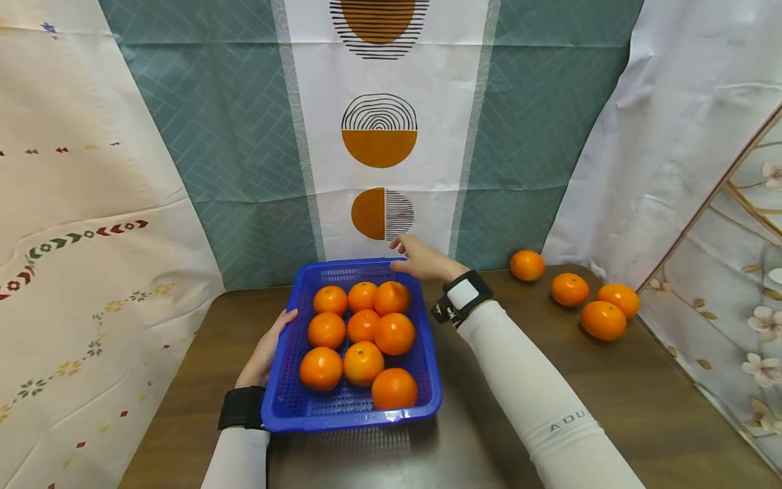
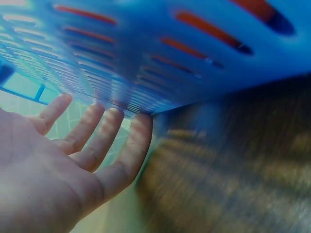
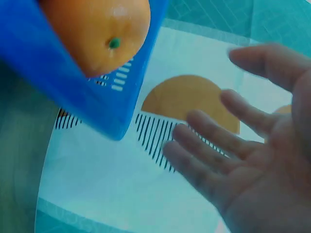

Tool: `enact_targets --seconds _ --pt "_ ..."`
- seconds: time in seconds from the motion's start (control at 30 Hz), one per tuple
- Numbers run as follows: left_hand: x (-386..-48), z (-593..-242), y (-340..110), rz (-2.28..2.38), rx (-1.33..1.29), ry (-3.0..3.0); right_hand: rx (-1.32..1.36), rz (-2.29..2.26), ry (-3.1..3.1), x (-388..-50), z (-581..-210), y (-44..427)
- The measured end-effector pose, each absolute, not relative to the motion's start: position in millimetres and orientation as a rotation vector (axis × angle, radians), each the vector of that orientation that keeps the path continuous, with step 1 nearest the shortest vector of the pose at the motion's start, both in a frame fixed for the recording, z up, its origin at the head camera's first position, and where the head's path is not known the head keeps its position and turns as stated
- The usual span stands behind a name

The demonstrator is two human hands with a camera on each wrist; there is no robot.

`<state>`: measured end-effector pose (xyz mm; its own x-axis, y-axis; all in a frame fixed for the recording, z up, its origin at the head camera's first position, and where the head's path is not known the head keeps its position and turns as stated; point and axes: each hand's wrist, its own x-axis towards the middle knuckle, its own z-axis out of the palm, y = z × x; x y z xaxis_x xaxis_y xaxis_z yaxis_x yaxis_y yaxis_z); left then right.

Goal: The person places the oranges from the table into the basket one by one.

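A blue plastic basket (image 1: pixel 432 367) holding several oranges (image 1: pixel 363 363) is tilted on the table. Against its left side lies my left hand (image 1: pixel 264 353); in the left wrist view that hand (image 2: pixel 92 160) has its fingers extended along the slotted basket wall (image 2: pixel 116 58). Above the basket's far right corner is my right hand (image 1: pixel 421 258), holding nothing. The right wrist view shows this hand (image 3: pixel 243 141) with spread, slightly bent fingers, apart from the basket corner (image 3: pixel 114 116) and an orange (image 3: pixel 107 34) inside it.
Several loose oranges (image 1: pixel 603 320) lie on the wooden table (image 1: pixel 519 353) at the right. Behind the table hangs a green and white patterned cloth (image 1: pixel 379 75). Patterned cloth also hangs at the left (image 1: pixel 91 238) and right.
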<state>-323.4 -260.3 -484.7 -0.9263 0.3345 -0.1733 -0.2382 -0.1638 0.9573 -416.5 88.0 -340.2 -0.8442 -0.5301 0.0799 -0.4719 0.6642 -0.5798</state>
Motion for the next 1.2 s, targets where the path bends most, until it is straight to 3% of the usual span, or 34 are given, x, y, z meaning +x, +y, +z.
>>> enact_targets --seconds 0.53,1.2 --pt "-320.2 -482.6 -268.9 2.134 0.061 1.752 -0.624 -1.577 3.056 -414.2 -363.5 124.8" --pt "-324.6 -484.2 -261.1 2.126 0.12 1.758 -0.397 -1.671 3.194 -416.9 -386.0 206.4"
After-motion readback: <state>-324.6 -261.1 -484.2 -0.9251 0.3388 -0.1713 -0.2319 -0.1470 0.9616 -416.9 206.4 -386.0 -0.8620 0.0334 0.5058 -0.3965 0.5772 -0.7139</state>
